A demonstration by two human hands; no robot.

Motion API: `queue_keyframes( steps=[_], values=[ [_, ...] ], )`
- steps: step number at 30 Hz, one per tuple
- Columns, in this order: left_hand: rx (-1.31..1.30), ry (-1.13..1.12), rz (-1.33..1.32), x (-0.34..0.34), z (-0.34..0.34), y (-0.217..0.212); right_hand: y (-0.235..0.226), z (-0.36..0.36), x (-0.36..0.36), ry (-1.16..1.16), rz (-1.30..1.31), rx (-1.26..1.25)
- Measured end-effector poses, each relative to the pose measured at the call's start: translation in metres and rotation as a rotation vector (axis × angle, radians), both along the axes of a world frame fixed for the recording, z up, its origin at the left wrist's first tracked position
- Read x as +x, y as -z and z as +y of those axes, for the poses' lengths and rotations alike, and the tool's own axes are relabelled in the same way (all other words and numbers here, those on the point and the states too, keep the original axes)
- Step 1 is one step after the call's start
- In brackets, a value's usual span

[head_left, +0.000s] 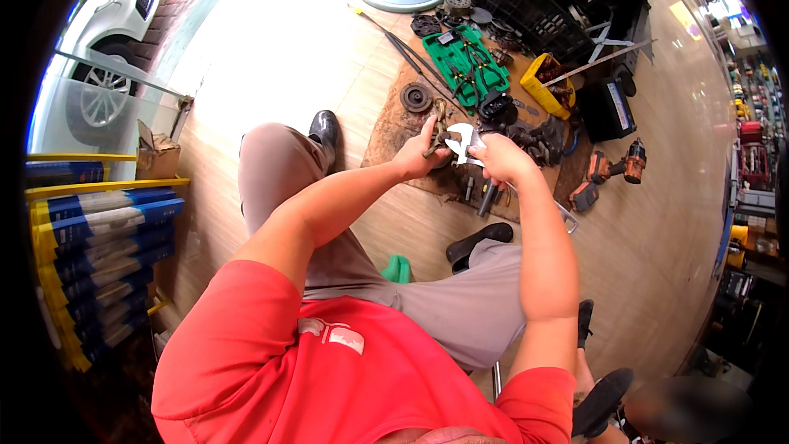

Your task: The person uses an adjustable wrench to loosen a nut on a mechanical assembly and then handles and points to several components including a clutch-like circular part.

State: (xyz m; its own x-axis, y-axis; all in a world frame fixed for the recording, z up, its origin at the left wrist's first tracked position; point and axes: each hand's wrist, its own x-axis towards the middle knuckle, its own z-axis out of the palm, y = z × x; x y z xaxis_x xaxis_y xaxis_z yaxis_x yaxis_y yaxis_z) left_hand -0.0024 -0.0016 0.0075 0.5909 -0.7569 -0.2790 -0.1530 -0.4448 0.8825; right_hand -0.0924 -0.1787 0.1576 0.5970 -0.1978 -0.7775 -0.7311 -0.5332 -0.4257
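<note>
My right hand [508, 159] is closed around an adjustable wrench [463, 141], its silver jaws turned left and its dark handle pointing down toward me. My left hand [416, 153] grips a grimy brownish metal part [439, 138] beside those jaws; its exact kind I cannot make out. Whether the jaws touch the part cannot be seen clearly. Just beyond my left hand lies a round, dark metal pulley-like disc [416, 97]. Under both hands is a stained brown board [386, 133] with greasy parts on it.
Beyond sits an open green tool case [467, 66]. A yellow container [546, 86], a black battery-like box [606, 108] and orange cordless power tools [598, 171] stand to the right. Black crates [526, 2] are at the back. Blue-and-yellow boxes [111, 238] fill a rack at left. Another person's legs [585, 370] show lower right.
</note>
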Motion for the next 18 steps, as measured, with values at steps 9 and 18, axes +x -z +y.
queue_keyframes(
  steps=[9, 18],
  values=[
    [-0.005, 0.0, -0.002, 0.0, 0.0, 0.0, 0.018, -0.003, 0.011, -0.041, -0.006, -0.062],
    [-0.043, 0.015, -0.016, 0.0, 0.001, 0.003, 0.022, -0.007, 0.021, -0.078, 0.017, -0.075]
  ],
)
